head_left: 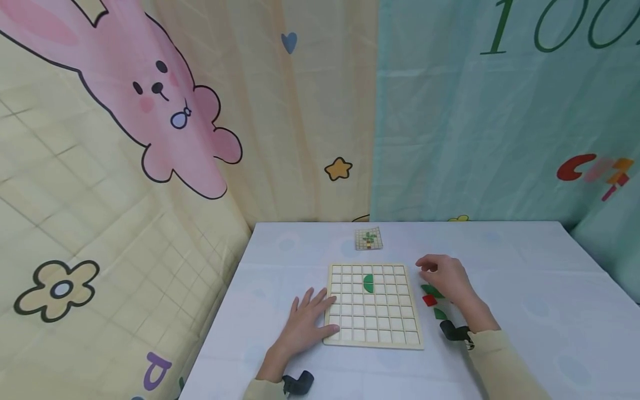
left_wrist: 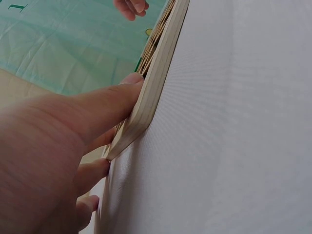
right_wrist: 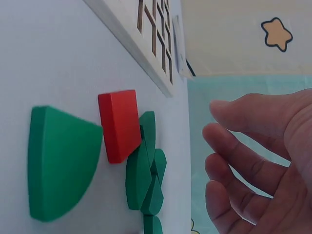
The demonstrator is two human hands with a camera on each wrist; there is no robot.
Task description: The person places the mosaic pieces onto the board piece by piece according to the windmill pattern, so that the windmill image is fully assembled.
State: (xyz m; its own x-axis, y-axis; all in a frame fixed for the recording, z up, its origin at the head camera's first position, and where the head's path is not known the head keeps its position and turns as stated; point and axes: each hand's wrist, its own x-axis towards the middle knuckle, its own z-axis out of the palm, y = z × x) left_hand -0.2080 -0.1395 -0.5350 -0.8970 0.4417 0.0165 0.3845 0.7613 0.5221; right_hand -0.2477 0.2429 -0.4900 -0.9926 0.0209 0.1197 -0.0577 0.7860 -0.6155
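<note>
A wooden grid board (head_left: 372, 328) with pale squares lies flat on the table. Two green quarter-round pieces (head_left: 368, 283) sit together in its upper middle cells. My left hand (head_left: 305, 322) rests spread at the board's left edge, the thumb (left_wrist: 109, 102) laid on its rim. To the right of the board, my right hand (head_left: 445, 275) hovers above loose blocks, fingers loosely bent and nothing between them. Below it are a red block (right_wrist: 119, 126), a green quarter-round block (right_wrist: 63, 163) and several more green blocks (right_wrist: 139, 175) clustered close together.
A small card (head_left: 368, 239) with a gridded plant picture lies behind the board. The white table (head_left: 300, 250) ends at printed cloth hangings (head_left: 310, 111) at the back and left. Black wrist devices (head_left: 298, 383) are strapped on both wrists.
</note>
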